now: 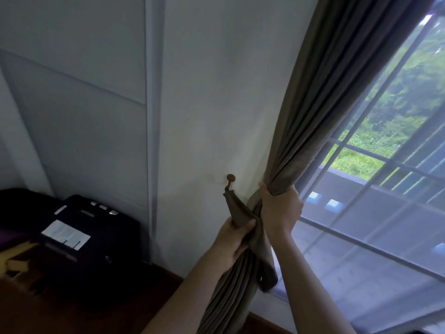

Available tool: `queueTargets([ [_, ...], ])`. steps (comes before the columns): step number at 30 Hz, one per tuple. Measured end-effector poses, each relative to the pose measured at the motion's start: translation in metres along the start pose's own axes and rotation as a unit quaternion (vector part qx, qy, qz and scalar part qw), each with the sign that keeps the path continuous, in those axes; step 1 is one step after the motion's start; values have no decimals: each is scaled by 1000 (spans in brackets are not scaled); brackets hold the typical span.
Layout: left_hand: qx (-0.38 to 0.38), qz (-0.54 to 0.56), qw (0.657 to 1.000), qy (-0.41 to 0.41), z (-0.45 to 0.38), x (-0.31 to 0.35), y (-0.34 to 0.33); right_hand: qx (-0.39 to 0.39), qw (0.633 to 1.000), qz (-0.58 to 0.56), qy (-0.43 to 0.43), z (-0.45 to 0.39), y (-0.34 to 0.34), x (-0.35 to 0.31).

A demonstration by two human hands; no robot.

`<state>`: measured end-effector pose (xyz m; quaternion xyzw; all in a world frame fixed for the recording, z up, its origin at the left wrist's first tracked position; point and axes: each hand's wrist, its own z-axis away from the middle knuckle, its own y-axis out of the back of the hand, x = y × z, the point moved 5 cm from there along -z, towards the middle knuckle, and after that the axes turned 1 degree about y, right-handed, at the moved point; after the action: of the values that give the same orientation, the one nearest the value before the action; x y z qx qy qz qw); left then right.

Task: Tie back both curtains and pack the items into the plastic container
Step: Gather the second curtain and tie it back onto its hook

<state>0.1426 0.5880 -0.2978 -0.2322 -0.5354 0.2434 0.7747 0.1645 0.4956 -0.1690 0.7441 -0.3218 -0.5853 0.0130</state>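
A brown curtain (320,112) is gathered into a tight bunch beside the window (375,194), hanging from the upper right down to the lower middle of the view. The bunch is gripped by the right hand (279,208), whose fingers are curled round the folds and pressed together, the thumb lying on the wall side. A matching tieback (243,215) is hung by one end from a small round hook (231,178) fixed on the white wall (204,92), just left of the curtain. The tieback's band is pinched by the left hand (234,239), thumb on top and the other fingers curled beneath it; the two hands are seen just beside each other, with the band passing between them. The tieback's free end hangs down over the gathered folds below the right wrist. A dark suitcase (89,237) with a white label is seen on the wooden floor (96,309) at the lower left, against the wall. Greenery and a railing are visible through the glass.
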Motion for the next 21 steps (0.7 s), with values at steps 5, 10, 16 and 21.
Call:
queueTargets([
  [5,175,-333,908,-187,-4,10,8,-4,1000,18,-7,-3,8,4],
  [10,117,-390,852,-328,4,16,-10,-10,1000,25,-6,-3,4,5],
  [16,112,-359,862,-339,-3,6,-9,-10,1000,23,-2,-4,3,8],
  [21,181,-398,824,-360,1,-2,-26,-19,1000,23,-3,-5,4,10],
])
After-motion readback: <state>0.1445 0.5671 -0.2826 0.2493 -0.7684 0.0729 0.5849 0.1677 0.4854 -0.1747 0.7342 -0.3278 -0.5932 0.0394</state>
